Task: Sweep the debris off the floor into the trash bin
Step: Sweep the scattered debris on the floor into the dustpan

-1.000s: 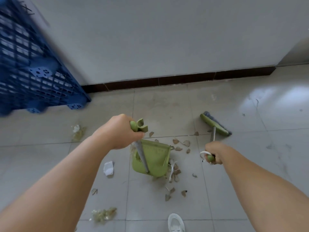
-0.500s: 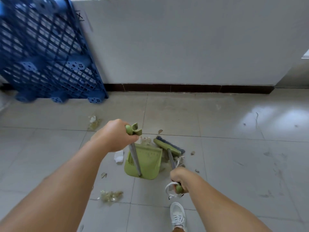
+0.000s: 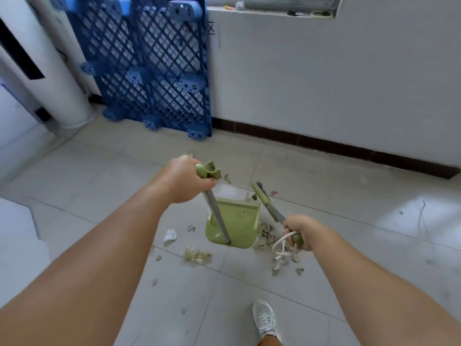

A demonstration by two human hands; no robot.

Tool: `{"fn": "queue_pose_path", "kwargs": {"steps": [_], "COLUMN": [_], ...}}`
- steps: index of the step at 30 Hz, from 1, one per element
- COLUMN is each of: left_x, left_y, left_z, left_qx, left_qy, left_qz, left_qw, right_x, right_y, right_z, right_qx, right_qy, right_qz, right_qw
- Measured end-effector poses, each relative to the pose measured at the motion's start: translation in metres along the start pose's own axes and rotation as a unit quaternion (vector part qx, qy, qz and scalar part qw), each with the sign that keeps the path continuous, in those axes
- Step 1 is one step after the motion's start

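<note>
On the tiled floor [image 3: 311, 283] before a white wall [image 3: 324, 83], the left hand [image 3: 183, 181] grips the top of a green dustpan [image 3: 232, 227] handle, fingers curled round it, pan resting on the tiles. Beside it the right hand [image 3: 298, 232] clasps the green end of a broom [image 3: 260, 193] — its head lies just beyond the pan's far right corner. Debris [image 3: 277, 245] sits scattered at the pan's right edge and near its left side. A blue pallet [image 3: 149, 66] leans against the wall — a white shoe [image 3: 264, 318] stands below.
</note>
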State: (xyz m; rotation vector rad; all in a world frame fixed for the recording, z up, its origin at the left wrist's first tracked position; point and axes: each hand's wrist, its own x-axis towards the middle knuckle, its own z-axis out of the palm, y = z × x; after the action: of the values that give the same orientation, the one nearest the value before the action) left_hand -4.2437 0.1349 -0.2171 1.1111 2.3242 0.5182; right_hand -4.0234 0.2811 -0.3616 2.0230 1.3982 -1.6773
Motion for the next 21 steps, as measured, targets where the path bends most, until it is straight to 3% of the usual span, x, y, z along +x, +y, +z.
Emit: {"fn": "queue_pose_path", "kwargs": {"steps": [8, 14, 21], "left_x": [-0.045, -0.073, -0.082], "left_y": [-0.054, -0.117, -0.17], "left_z": [-0.021, -0.029, -0.047], "left_qx": [-0.028, -0.052, -0.067], "left_qy": [0.024, 0.053, 0.083], "left_qz": [-0.04, -0.103, -0.211], "left_qw": [0.999, 0.992, 0.972], "right_x": [-0.025, -0.043, -0.022], "right_y": [-0.036, -0.062, -0.123], "right_z": [0.026, 0.091, 0.177], "right_qx": [0.14, 0.115, 0.093], "right_qy": [-0.1, -0.177, -0.29], "right_qz": [-0.017, -0.025, 0.024], "right_qw": [0.985, 0.977, 0.952]}}
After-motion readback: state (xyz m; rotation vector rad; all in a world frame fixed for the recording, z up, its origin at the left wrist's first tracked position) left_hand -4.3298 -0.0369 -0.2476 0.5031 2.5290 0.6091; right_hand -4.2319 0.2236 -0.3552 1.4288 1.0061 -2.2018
